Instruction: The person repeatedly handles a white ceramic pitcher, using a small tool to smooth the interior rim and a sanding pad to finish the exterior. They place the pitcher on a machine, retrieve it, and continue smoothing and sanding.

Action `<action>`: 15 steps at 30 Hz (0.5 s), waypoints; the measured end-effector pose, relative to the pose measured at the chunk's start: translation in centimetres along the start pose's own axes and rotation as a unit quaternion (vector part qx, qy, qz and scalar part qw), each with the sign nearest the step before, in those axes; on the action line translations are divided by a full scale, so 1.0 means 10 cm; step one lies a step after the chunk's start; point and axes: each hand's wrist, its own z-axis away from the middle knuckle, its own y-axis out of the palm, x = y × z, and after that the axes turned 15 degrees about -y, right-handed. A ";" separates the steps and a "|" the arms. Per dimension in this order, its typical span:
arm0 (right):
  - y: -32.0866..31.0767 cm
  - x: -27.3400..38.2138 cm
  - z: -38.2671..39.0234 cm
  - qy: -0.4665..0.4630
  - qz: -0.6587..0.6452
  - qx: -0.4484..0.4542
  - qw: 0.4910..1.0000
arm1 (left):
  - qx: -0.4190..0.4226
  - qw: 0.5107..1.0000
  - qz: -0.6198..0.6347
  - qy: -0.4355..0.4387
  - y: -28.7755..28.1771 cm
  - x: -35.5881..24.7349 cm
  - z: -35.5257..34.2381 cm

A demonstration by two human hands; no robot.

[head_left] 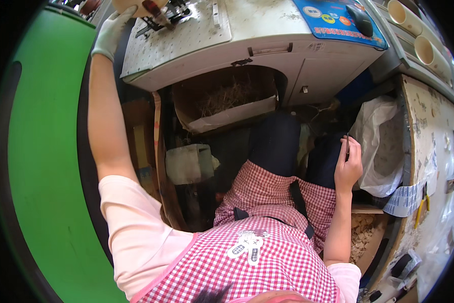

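My left hand [113,34], in a white glove, reaches far out to the top edge of the view. Its fingers are on the side of a rounded pale tan piece [138,7], partly cut off by the frame, beside a small black metal fixture [170,14] on a perforated plate [196,38]. Bare and closed, my right hand [349,164] rests above my right knee. A thin dark tool that looks like tweezers [347,145] sticks up from its fingers, its lower part hidden by them.
A white machine cabinet [282,65] stands ahead, bearing a blue mouse pad [333,20] and a black mouse [359,20]. Beneath it is a cardboard box [227,118] of thin scraps. To the right are a plastic bag [376,146] and a worn bench [426,116] with yellow-handled pliers [421,207].
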 end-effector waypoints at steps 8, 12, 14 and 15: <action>-0.22 0.09 0.07 -0.009 -0.059 0.053 0.997 | -0.229 0.942 0.207 -0.135 0.44 1.18 2.99; -0.69 0.43 0.22 0.242 -0.455 0.011 0.857 | -0.265 0.915 0.128 -0.274 0.00 2.20 4.14; -0.74 0.62 0.33 0.213 -0.494 0.047 0.842 | -0.324 0.906 0.019 -0.272 -0.42 2.73 4.52; -0.70 0.71 0.41 0.225 -0.466 0.066 0.853 | -0.344 0.892 0.016 -0.292 -0.62 2.99 4.66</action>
